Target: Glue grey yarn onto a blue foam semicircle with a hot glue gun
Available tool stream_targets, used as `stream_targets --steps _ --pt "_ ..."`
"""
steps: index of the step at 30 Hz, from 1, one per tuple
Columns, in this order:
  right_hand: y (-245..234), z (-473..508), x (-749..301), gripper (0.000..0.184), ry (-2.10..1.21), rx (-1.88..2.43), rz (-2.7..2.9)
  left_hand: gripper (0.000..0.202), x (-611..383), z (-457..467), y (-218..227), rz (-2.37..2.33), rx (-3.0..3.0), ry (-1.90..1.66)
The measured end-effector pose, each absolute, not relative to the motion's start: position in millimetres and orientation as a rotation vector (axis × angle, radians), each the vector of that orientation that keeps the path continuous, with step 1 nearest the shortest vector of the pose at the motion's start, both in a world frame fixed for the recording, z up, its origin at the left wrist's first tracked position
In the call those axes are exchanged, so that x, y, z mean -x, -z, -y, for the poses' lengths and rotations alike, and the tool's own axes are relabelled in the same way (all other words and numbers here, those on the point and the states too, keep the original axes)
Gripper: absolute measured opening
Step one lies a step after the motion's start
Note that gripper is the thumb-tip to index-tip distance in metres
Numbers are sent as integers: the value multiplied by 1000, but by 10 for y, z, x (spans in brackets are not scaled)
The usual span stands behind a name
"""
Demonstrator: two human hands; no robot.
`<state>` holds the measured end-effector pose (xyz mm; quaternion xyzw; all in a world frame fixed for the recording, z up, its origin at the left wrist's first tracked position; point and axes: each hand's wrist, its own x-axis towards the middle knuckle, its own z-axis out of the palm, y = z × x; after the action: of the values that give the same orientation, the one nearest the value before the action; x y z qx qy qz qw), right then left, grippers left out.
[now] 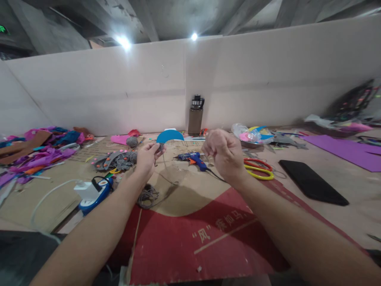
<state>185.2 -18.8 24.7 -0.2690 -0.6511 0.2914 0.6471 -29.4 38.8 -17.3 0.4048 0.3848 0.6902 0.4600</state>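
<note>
My left hand (148, 157) is raised over the table, fingers pinched on a thin grey string (164, 167) beside a blue half-round foam piece (170, 136). The string hangs down from the pinch to a loose coil of grey cord (148, 196) on the cardboard. My right hand (225, 153) is closed in a fist a little to the right, at the same height; what it holds is hidden. A blue glue gun (193, 158) lies on the table between and beyond the two hands.
Cardboard (208, 226) covers the table. Felt scraps (35, 153) pile up at the left, with a white charger on a blue device (92, 191). A brown bottle (195, 115) stands by the back wall. Red and yellow scissors (258, 169), a black pad (312, 182) and purple foam (345, 149) lie right.
</note>
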Motion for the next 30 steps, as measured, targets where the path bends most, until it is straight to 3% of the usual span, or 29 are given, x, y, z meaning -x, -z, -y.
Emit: stream_targets --steps 3,8,17,21,26,30 --pt "-215 240 -1776 50 -767 589 1871 11 283 -389 149 -920 -1004 -1714" --pt "49 92 -1643 18 -775 881 1936 17 149 -282 113 -884 -1098 -1697" --pt "354 -43 -1416 32 -964 892 1789 16 -48 -96 86 -814 -1201 -1631" --pt "329 6 -1393 16 -737 861 1915 16 -66 -98 85 -800 -1112 -1624" --pt "171 54 -1588 44 -464 916 2202 12 42 -186 85 -778 -1020 -1703" --pt "186 -119 -1816 36 -154 1373 2041 9 145 -263 103 -764 -1013 -1771"
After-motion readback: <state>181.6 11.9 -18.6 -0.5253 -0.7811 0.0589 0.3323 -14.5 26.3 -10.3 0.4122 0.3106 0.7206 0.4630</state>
